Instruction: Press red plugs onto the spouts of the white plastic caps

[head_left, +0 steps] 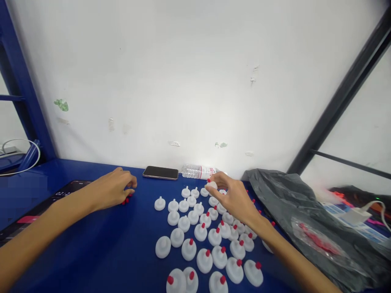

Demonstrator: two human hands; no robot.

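On the left, my left hand (117,189) is curled low over a few small red caps (126,200); the fingers are bent in, and what they pinch, if anything, is hidden. My right hand (230,197) grips a white nozzle cap with a red tip (211,184) between thumb and fingers, at the back of a spread of similar pieces. Among those standing on the table, several white nozzle caps (173,218) toward the left have bare spouts. Many others, such as the nozzle cap (204,261) nearer me, wear red tips. My right forearm covers part of the group.
Against the wall at the back of the blue table (122,252) lie a phone (161,172) and a clear bottle (195,171). A larger screen (45,207) showing a timer sits under my left arm. To the right, a grey plastic bag (275,199) carries a clear packet of red pieces (320,240).
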